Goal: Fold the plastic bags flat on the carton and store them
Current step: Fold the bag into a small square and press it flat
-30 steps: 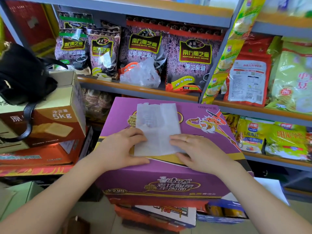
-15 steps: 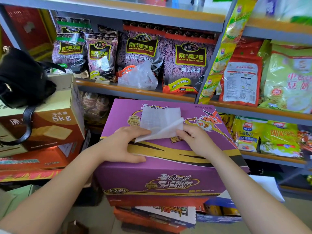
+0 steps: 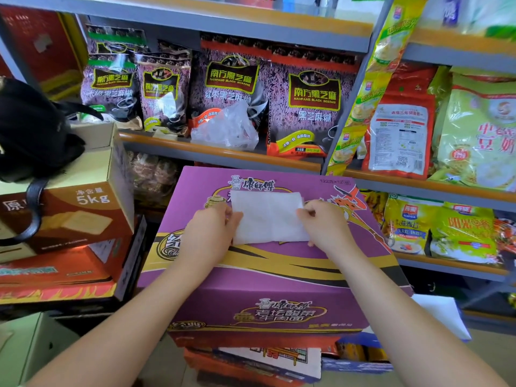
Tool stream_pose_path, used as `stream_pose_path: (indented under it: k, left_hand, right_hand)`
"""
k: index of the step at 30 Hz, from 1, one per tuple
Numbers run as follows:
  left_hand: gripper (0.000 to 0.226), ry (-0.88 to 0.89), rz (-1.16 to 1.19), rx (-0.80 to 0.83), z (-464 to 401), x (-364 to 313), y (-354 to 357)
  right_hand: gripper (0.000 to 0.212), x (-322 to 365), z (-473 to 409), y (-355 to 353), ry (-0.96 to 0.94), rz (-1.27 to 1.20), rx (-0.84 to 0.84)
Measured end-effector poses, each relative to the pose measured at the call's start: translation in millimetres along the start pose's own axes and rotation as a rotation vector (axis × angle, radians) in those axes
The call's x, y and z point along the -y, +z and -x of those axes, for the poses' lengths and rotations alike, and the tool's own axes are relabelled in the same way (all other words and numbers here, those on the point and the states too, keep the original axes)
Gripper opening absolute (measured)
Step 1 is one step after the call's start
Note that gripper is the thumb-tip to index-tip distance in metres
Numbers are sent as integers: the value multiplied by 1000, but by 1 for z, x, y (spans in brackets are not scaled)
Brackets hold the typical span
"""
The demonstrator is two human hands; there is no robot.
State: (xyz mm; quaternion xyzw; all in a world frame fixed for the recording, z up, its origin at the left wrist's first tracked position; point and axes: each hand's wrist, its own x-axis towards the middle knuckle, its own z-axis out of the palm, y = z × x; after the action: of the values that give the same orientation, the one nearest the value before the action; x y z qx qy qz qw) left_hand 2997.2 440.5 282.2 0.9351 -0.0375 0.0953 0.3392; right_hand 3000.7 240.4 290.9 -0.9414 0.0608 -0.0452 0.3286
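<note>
Far left: black handbag [image 3: 30, 129] sits on a brown 5kg box [image 3: 75, 208], which rests on a red flame-print box [image 3: 55, 275]; that stack's right edge stands just beside the purple carton [image 3: 265, 275], w/ only a narrow gap btwn them. Carton is the work surface, top tilted up toward the shelves, its far edge close under the orange-lipped shelf [image 3: 223, 152]; near half of the top is bare. Left hand [image 3: 208, 236] has fingers curled at the left edge of 1 white folded plastic bag [image 3: 268, 219], pinching that edge. Bag lies flat on the carton's upper middle, roughly rectangular, bottom edge touching the gold stripe. Right hand [image 3: 325, 224] pinches the bag's right edge, fingers curled, thumb on top. On the shelf behind: 4 black-sesame packs [image 3: 312, 99] upright in a row, plus 1 crumpled clear plastic bag [image 3: 226, 127] leaning in front of them. Right of the grey upright: red-and-white pack [image 3: 399, 121], green packs beside it, 2 yellow-green packs [image 3: 438, 227] on the shelf below. Under the carton, more boxes [image 3: 251, 361], count can't tell; white sheet [image 3: 441, 314] sticks out at the carton's lower right corner.
</note>
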Motion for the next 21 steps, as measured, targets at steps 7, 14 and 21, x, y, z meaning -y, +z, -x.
stream_pose_path:
  k: [7,14,21]
  left_hand:
    - [28,-95,-393,0,-17,-9,13]
    - [32,381,-553,-156,-17,-10,19]
    - [81,487,-413,348,-25,-3,21]
  right_hand:
    - [18,5,-13,7,-45,384,-119]
    - [9,2,-15,10,-59,387,-142]
    - [19,10,-15,4,-38,481,-73]
